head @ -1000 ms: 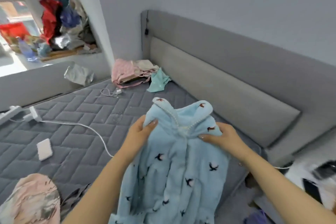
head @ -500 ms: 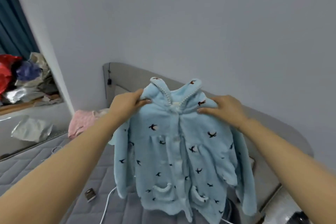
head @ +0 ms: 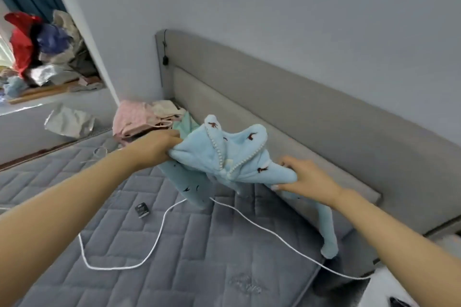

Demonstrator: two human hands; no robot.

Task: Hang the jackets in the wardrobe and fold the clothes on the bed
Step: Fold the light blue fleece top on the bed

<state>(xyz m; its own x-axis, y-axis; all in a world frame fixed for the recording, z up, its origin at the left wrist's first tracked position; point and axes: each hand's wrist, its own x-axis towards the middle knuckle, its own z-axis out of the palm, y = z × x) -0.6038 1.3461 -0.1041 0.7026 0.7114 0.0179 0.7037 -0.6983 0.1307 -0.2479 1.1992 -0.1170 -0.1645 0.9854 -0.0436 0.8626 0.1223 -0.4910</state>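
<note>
Fleece jacket (head: 232,157) bunched, hiding its front.

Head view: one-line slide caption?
Both hands, left and right, grip a light blue jacket above the grey mattress.

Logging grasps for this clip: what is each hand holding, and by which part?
Both hold the light blue jacket above the bed: left hand grips one bunched shoulder, right hand pinches the other shoulder by the sleeve top.

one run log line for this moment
left hand: grips blue fleece jacket | right hand: holds its shoulder | jacket: above mattress
</note>
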